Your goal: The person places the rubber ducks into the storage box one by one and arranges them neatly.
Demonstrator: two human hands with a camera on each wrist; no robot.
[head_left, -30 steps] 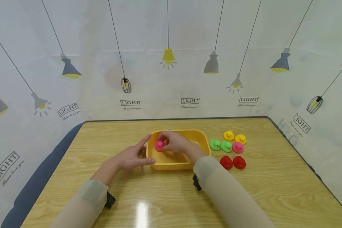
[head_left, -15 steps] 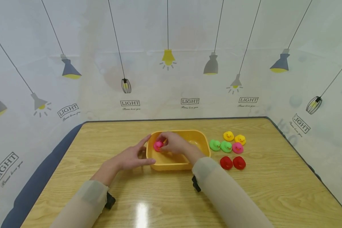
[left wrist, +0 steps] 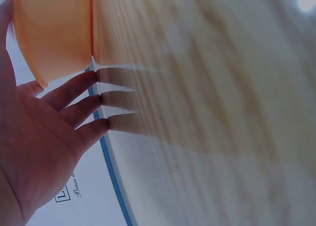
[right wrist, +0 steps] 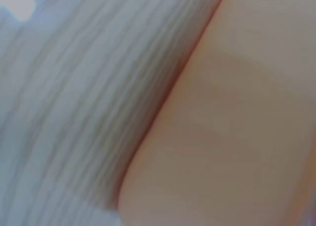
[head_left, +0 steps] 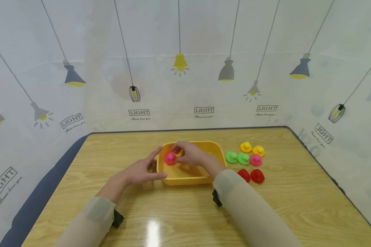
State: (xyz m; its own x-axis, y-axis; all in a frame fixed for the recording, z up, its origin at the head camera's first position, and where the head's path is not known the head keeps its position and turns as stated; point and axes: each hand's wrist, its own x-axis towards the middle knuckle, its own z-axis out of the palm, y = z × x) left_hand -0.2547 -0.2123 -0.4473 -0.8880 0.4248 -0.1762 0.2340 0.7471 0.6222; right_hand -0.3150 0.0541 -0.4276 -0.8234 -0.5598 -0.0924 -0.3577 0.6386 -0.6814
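A yellow-orange plastic basin (head_left: 188,180) stands mid-table in the head view. Inside its left end sits a pink rubber duck (head_left: 170,158). My right hand (head_left: 190,154) is in the basin just right of the duck, thumb and fingers parted beside it; whether a fingertip still touches it is hard to tell. My left hand (head_left: 140,171) rests at the basin's left end, thumb by the near rim and index finger by the far one. The left wrist view shows that hand (left wrist: 44,132) with straight fingers beside the basin wall (left wrist: 54,28). Only basin wall (right wrist: 222,137) and tabletop fill the right wrist view.
Right of the basin lie two yellow ducks (head_left: 246,147), two green ducks (head_left: 231,157), a pink duck (head_left: 255,160) and two red ducks (head_left: 257,176), one partly behind the right sleeve. The wooden table (head_left: 173,212) meets a lamp-printed backdrop (head_left: 173,92).
The right fingers pinched the pink duck earlier and have now parted from around it. The duck stands slightly further left in the basin. The left hand has stayed in place.
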